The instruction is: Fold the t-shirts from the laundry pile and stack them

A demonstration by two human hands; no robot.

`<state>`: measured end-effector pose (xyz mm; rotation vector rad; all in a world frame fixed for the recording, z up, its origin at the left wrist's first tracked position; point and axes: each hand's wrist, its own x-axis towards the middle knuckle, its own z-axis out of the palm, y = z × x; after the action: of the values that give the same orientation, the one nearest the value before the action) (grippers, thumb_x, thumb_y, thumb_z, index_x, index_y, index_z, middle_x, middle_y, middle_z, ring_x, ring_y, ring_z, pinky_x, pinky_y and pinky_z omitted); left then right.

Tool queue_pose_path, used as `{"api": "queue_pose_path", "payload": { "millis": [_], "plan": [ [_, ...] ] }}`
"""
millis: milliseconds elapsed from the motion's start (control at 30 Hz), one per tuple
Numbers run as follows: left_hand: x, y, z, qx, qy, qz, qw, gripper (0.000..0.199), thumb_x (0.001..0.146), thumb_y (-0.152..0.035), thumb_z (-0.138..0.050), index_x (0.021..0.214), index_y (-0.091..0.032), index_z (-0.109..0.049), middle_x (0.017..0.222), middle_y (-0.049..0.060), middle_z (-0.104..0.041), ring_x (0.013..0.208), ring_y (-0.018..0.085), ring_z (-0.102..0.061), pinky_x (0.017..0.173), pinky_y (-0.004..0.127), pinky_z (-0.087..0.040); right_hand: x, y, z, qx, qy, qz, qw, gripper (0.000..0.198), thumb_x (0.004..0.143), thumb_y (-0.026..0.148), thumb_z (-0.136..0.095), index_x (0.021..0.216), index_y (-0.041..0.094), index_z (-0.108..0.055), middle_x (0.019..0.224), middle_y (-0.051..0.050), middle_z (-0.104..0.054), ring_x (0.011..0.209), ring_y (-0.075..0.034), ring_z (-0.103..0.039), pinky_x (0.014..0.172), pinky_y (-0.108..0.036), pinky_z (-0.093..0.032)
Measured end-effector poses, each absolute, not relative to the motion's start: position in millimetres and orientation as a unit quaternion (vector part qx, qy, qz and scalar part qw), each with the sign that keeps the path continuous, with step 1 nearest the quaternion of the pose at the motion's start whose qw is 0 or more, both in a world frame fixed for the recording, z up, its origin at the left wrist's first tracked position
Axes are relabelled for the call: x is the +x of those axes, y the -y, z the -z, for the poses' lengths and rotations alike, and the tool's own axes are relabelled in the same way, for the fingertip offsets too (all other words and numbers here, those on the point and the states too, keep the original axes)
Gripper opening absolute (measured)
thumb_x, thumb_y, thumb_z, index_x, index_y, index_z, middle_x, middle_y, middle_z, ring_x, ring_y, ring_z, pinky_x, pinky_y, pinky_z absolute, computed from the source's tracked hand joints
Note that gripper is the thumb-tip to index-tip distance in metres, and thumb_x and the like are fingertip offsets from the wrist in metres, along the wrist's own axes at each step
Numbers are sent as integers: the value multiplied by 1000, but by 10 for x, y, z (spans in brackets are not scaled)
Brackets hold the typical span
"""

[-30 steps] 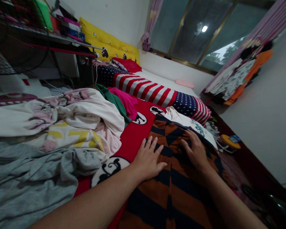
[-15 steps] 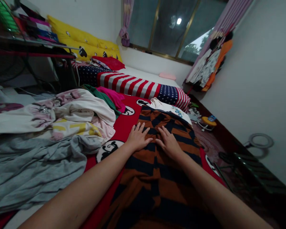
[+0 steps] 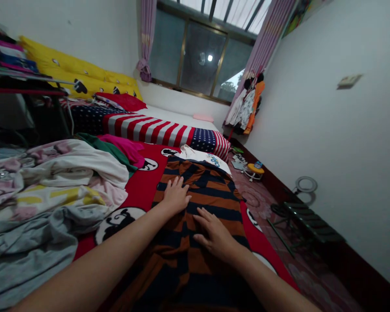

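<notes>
A brown and navy striped garment (image 3: 211, 190) lies spread over a red patterned blanket (image 3: 143, 186), its collar end pointing away from me. My left hand (image 3: 176, 196) rests flat on its left part, fingers stretched out. Lower and to the right, my right hand (image 3: 214, 234) is over the same cloth with fingers apart; I cannot tell how firmly it touches. Creases run down the garment's middle between the hands. Just beyond its far end lies a folded white garment (image 3: 203, 157) with coloured lettering.
Rumpled clothes lie to the left: a white and pink one (image 3: 65, 167), a grey one (image 3: 35, 251), a green one (image 3: 107, 149) and a magenta one (image 3: 126, 147). Behind stands a bed with a flag-patterned cover (image 3: 146, 128). On the right-hand floor are a yellow stool (image 3: 255, 169) and a dark bench (image 3: 312, 221).
My right hand has slid nearer to me over the striped garment, while my left hand stays at its left part. The camera has turned right and up, so the scene sits further left.
</notes>
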<state>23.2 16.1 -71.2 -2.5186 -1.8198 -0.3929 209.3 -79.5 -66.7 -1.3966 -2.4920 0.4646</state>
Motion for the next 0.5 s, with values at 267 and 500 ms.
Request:
{"api": "queue_pose_path", "payload": {
  "millis": [267,500],
  "plan": [
    [420,-210,1053,-793,583,176,-2,62,90,-51,-42,144,-20,-40,153,15,-27,143,33,-19,113,54,-15,2487,248,649,-561,771,-103,283,21,84,22,-55,100,19,-68,99,-6,-70,91,-18,-65,84,-29,-48],
    [392,-213,1043,-792,580,190,-12,61,90,-52,-44,143,-22,-42,153,13,-29,143,31,-21,114,53,-16,3160,-618,465,-776,607,24,169,26,86,25,-49,100,22,-71,114,-8,-66,108,-23,-61,88,-30,-44]
  ]
}}
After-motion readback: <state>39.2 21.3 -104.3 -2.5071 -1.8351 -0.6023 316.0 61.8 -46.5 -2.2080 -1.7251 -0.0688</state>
